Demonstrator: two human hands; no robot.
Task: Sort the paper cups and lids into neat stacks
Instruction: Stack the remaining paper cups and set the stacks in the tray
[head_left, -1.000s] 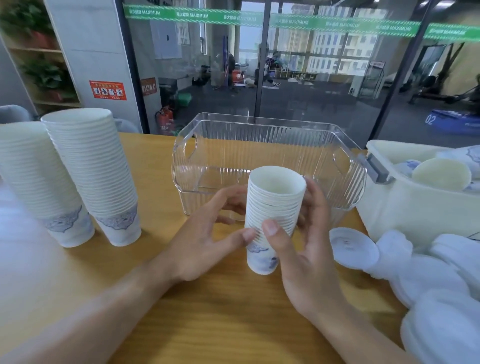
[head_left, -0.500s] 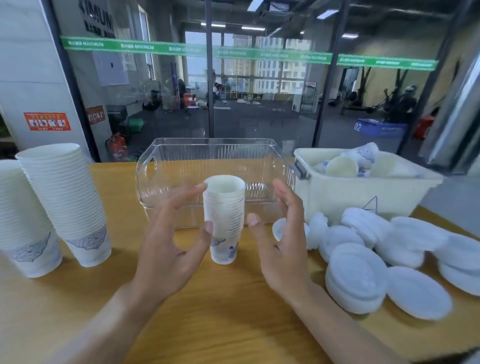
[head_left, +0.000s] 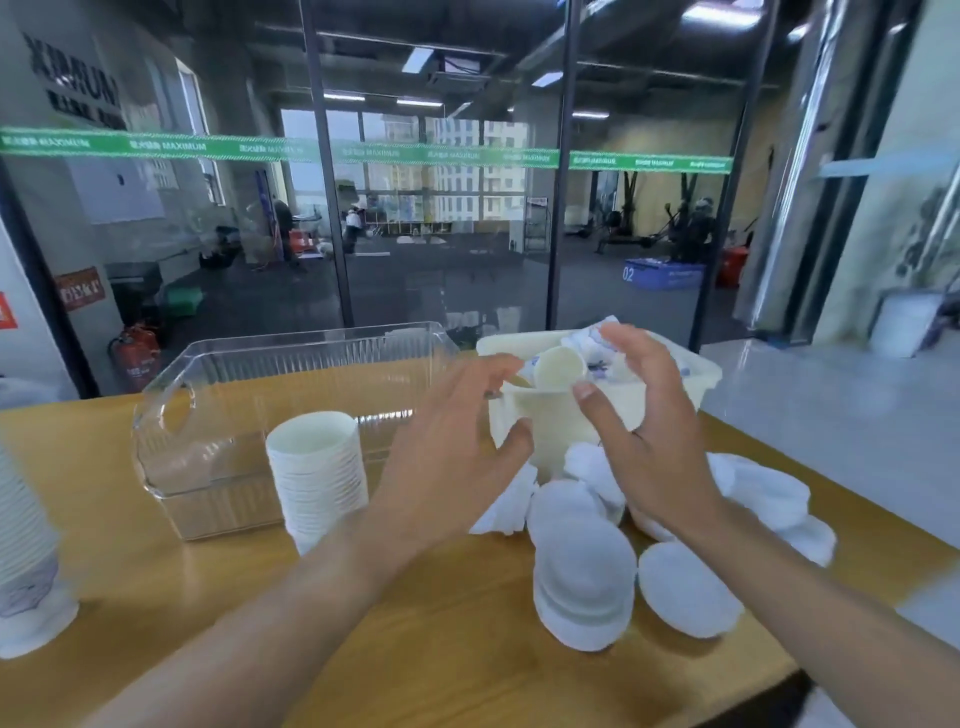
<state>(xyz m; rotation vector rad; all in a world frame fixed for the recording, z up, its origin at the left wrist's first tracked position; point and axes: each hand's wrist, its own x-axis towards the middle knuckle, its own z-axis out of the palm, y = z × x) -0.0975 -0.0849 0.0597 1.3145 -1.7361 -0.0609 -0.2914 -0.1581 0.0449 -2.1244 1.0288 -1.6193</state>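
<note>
Head view: the right hand (head_left: 644, 431) and left hand (head_left: 457, 452) hover with fingers spread, each grip empty. Loose cups (head_left: 560, 368) lie tumbled in the white bin (head_left: 696, 379) just beyond the fingertips, one on its side, mouth facing the person. The right hand looks nearer. Behind the left hand, the small cup stack (head_left: 317, 483) stands upright on the tabletop (head_left: 441, 649); lids (head_left: 582, 571) lie below the bin.
</note>
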